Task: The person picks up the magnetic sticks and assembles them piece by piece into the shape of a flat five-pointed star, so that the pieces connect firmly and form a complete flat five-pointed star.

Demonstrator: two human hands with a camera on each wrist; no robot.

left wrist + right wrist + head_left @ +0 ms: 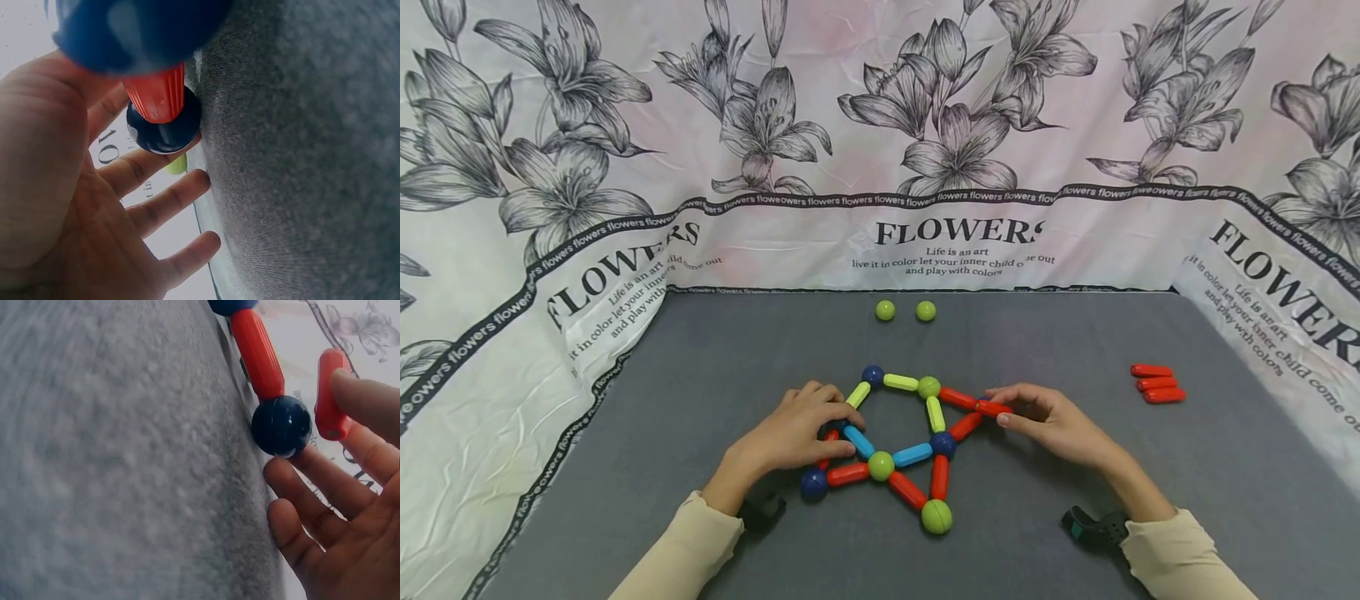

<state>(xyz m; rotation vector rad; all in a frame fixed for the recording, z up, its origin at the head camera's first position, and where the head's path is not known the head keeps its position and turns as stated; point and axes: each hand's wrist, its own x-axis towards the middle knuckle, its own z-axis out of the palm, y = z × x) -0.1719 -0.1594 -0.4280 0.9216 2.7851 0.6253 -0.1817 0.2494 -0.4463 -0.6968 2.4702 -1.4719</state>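
A flat figure of magnetic rods and balls lies mid-table, with a green ball (882, 466) at its lower middle and red, blue and yellow-green rods. My left hand (808, 425) holds the figure's left side, thumb and index finger around a dark blue ball (164, 125); its other fingers are spread. Between thumb and index finger, my right hand (1048, 421) pinches a loose red rod (330, 394) at the figure's right corner. That corner's dark blue ball (281, 425) is close to the rod, and another right finger touches it. In the head view the right hand's rod largely covers this ball.
Two green balls (885, 311) sit near the table's back edge. Several red rods (1157, 384) lie side by side at the right. A floral cloth (955, 242) hangs behind the grey table (1037, 533) and along its sides.
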